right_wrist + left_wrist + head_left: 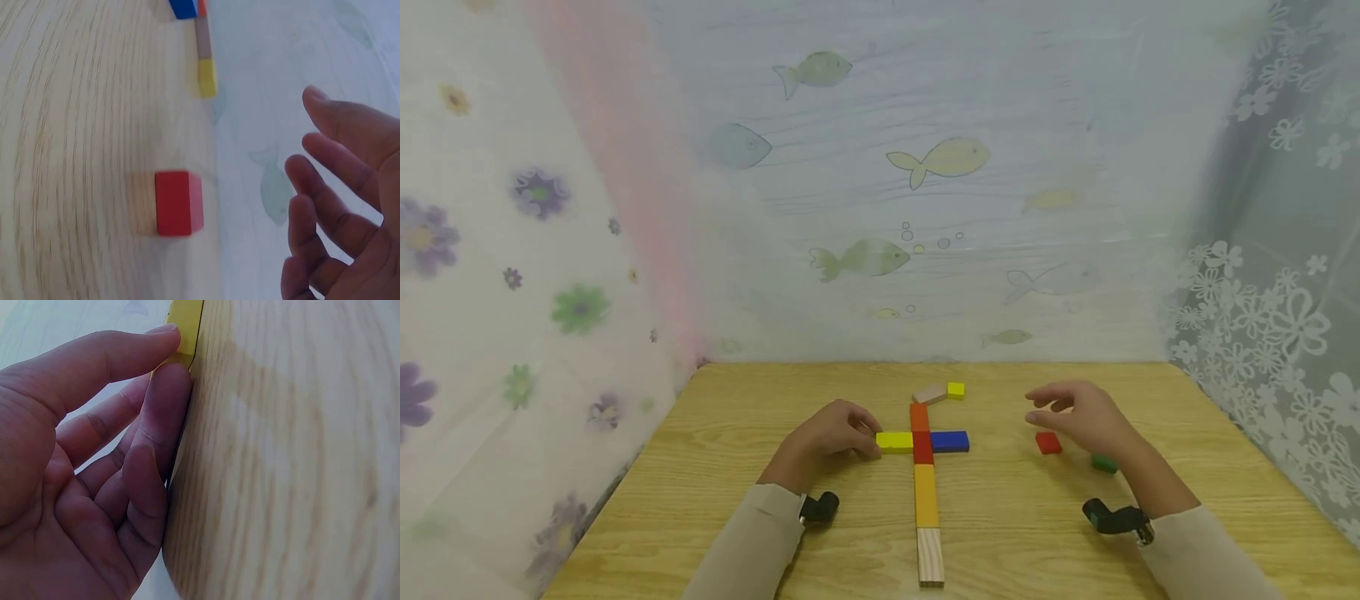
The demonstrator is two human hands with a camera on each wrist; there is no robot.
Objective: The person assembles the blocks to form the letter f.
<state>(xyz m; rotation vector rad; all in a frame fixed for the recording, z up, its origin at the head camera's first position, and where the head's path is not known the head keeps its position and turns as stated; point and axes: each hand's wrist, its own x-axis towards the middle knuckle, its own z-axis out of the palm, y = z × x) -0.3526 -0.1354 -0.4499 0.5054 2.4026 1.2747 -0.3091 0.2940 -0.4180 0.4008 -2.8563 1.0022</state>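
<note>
My left hand [835, 435] pinches the outer end of a yellow block [894, 442] lying flat on the table. The left wrist view shows my thumb and a fingertip at the end of this yellow block [185, 328]. The block's other end meets a dark red block [922, 447] in a cross-shaped layout, with a blue block [951, 442] opposite. An orange-red block [919, 417] extends the cross away from me. Toward me run an orange-yellow block [927, 496] and a plain wood block [930, 557]. Holding nothing, my right hand [1081, 417] hovers with fingers apart beside a small red block [175, 203].
A brownish block [930, 394] slants from the cross's far end, with a small yellow cube [955, 391] at its tip. Partly under my right wrist sits a green block [1104, 463]. Patterned curtains [925, 208] stand behind and beside the wooden table [737, 417].
</note>
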